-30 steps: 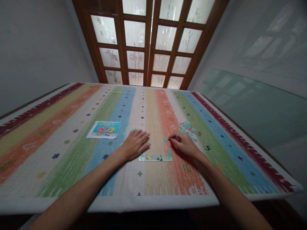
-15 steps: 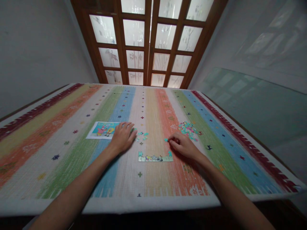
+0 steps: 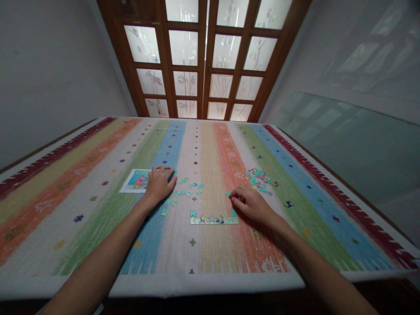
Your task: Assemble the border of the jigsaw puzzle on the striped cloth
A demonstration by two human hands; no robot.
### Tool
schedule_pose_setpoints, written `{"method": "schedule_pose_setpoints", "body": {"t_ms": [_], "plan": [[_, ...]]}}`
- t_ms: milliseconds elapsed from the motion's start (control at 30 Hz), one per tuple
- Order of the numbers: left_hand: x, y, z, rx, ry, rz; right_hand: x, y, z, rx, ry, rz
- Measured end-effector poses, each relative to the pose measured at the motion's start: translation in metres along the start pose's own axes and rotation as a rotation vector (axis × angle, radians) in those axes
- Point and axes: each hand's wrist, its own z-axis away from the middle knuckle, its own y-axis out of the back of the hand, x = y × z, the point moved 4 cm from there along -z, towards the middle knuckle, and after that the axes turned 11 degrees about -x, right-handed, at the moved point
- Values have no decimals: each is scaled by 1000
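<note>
1. the cloth [image 3: 213, 253] covers the table in long stripes of cream, green, blue, orange, yellow and dark red, dotted with small printed crosses, flowers and animals; its white border folds over the near edge.
2. beyond the far edge stands a brown wooden door [image 3: 203, 65] with frosted panes, plant shapes drawn on them, daylight coming through.
3. plain grey walls [image 3: 49, 70] rise on both sides; along the right one is a pale green glass panel [image 3: 344, 140], with reflections of panes on it. the room is dim.
4. on the cloth, near the middle, lies the strip [image 3: 213, 220], a joined row of puzzle pieces with a teal one standing up at each end.
5. loose teal pieces [image 3: 183, 193] are scattered beyond it and to its left; a mixed heap [image 3: 258, 180] sits to the right, on the cream and green stripes.
6. the left hand [image 3: 160, 183] is over the right part of the card [image 3: 136, 180], fingers loosely bent, teal showing at their tips; i cannot tell whether they grip anything.
7. the right hand [image 3: 251, 203] is near the heap, thumb and forefinger close together at one piece [image 3: 228, 193]; whether they pinch it, i cannot tell.
</note>
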Motion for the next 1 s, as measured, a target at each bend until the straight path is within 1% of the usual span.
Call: {"method": "schedule_pose_setpoints", "body": {"t_ms": [133,333,567,733,867,1000], "plan": [[0,-3,-3,-2,-20,8,-1,-1,0,-4,8,7],[3,0,1,-12,-55,34,-1,0,1,-10,0,13],[-4,0,0,-28,-34,93,-1,0,1,-14,-14,17],[-8,1,-1,-68,-47,168,-2,1,2,-10,-19,17],[-7,6,0,-76,-47,231,-2,2,2,-15,-26,14],[2,15,4,-110,-69,314,-2,2,2,-12,-22,10]]}}
